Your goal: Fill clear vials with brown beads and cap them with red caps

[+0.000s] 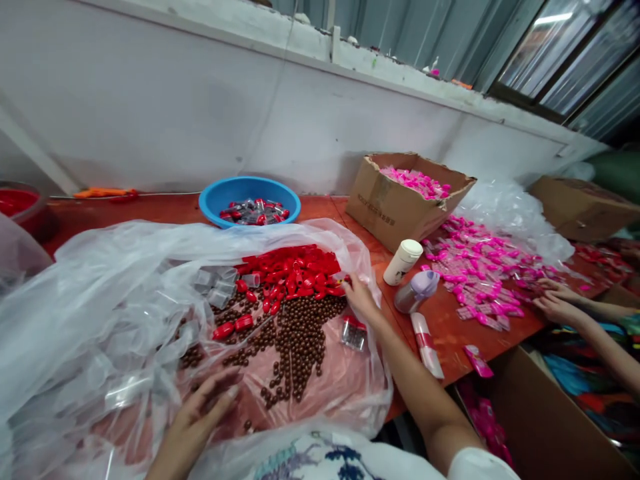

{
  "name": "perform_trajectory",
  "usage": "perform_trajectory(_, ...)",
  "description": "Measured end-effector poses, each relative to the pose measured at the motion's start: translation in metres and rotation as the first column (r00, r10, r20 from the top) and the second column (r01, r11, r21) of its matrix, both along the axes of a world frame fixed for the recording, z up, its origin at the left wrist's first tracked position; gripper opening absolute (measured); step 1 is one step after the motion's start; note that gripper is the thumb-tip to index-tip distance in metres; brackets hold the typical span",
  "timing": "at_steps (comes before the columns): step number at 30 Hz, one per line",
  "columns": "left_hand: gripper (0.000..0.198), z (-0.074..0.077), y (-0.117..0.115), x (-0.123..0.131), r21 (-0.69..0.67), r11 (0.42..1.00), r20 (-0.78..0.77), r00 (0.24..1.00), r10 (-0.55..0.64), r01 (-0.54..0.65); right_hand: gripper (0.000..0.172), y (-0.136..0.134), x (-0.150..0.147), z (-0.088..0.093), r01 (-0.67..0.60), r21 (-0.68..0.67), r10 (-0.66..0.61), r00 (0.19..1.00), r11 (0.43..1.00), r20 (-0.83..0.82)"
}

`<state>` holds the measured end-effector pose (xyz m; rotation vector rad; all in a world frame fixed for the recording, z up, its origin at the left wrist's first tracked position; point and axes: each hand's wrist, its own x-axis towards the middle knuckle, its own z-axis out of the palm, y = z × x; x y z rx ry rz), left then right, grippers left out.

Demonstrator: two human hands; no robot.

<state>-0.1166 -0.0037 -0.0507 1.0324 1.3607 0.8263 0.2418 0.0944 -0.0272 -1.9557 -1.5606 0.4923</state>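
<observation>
Reaching forward, right hand at red pieces, left hand loosely spread

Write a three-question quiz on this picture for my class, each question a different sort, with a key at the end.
1. Multiple choice: As pictured, where is the cardboard box of pink pieces on the table, relative to the blue basin? A: to its left. B: to its right. C: inside it.
2. True or false: The camera wearer's left hand is gripping the white bottle.
3. Fill the gap: The camera wearer's right hand is at the edge of a heap of ____ parts.

Key
1. B.
2. False; it is open, with nothing visibly held.
3. Red; the red parts are heaped beside it.
</observation>
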Motion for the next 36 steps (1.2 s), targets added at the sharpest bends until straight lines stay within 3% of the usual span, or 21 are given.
perform_trajectory(4, 0.058, -0.008, -0.002, -0.001, 0.008, 0.999, -0.004, 0.999, 0.04, -0.04, 0.025, -0.004, -0.025, 0.001, -0.209, -0.021, 0.209, 0.978, 0.978, -0.028)
perform_trajectory(7, 0.057, -0.006, -0.003, -0.002, -0.008, 1.0, -0.011, 1.0, 0.012, -0.012, 0.029, -0.012, -0.014, 0.026, -0.232, 0.024, 0.232, 0.972, 0.973, -0.024)
perform_trajectory(8, 0.057, -0.004, -0.003, -0.002, -0.013, 1.0, -0.009, 1.0, -0.004, 0.004, 0.031, -0.016, -0.006, 0.036, -0.201, 0.106, 0.202, 0.979, 0.974, 0.005)
perform_trajectory(10, 0.055, 0.0, -0.005, -0.001, -0.018, 0.999, 0.0, 0.999, -0.037, 0.037, 0.035, -0.027, 0.012, 0.053, -0.034, 0.32, -0.001, 0.994, 0.947, 0.109)
perform_trajectory(12, 0.054, 0.003, -0.008, 0.0, -0.005, 0.999, 0.001, 0.999, -0.039, 0.039, 0.042, -0.038, 0.028, 0.058, 0.161, 0.423, -0.269, 0.94, 0.892, 0.209)
perform_trajectory(14, 0.051, 0.005, -0.011, 0.003, 0.021, 0.999, -0.008, 0.999, -0.032, 0.032, 0.045, -0.049, 0.041, 0.049, 0.284, 0.453, -0.442, 0.847, 0.845, 0.295)
perform_trajectory(16, 0.047, 0.005, -0.013, 0.004, 0.044, 0.998, -0.024, 0.999, -0.044, 0.045, 0.048, -0.06, 0.047, 0.029, 0.334, 0.399, -0.49, 0.773, 0.854, 0.403)
perform_trajectory(18, 0.043, 0.005, -0.014, 0.004, 0.064, 0.996, -0.053, 0.997, -0.063, 0.066, 0.049, -0.068, 0.049, 0.007, 0.269, 0.186, -0.327, 0.788, 0.945, 0.521)
perform_trajectory(20, 0.04, 0.005, -0.013, 0.0, 0.083, 0.993, -0.098, 0.992, -0.081, 0.089, 0.047, -0.074, 0.05, -0.008, 0.179, 0.014, -0.158, 0.824, 0.984, 0.544)
perform_trajectory(21, 0.039, 0.005, -0.011, -0.002, 0.097, 0.99, -0.126, 0.988, -0.09, 0.103, 0.047, -0.075, 0.05, -0.012, 0.145, -0.01, -0.117, 0.838, 0.989, 0.532)
perform_trajectory(26, 0.032, 0.012, 0.013, -0.016, 0.241, 0.953, -0.343, 0.935, -0.092, 0.182, 0.045, -0.075, 0.032, 0.003, 0.051, 0.201, -0.138, 0.885, 0.978, 0.444)
perform_trajectory(29, 0.032, 0.02, 0.035, -0.02, 0.333, 0.918, -0.545, 0.839, 0.0, 0.216, 0.041, -0.076, -0.004, 0.018, -0.158, 0.167, 0.091, 0.933, 0.973, 0.349)
perform_trajectory(32, 0.035, 0.028, 0.053, -0.027, 0.418, 0.885, -0.689, 0.707, 0.16, 0.207, 0.038, -0.08, -0.049, 0.026, -0.433, 0.04, 0.409, 0.874, 0.9, 0.261)
perform_trajectory(34, 0.039, 0.029, 0.059, -0.036, 0.425, 0.884, -0.774, 0.585, 0.242, 0.196, 0.037, -0.082, -0.075, 0.03, -0.599, -0.065, 0.593, 0.763, 0.798, 0.257)
perform_trajectory(36, 0.041, 0.025, 0.059, -0.047, 0.355, 0.911, -0.852, 0.474, 0.223, 0.21, 0.037, -0.081, -0.096, 0.034, -0.698, -0.156, 0.709, 0.649, 0.699, 0.274)
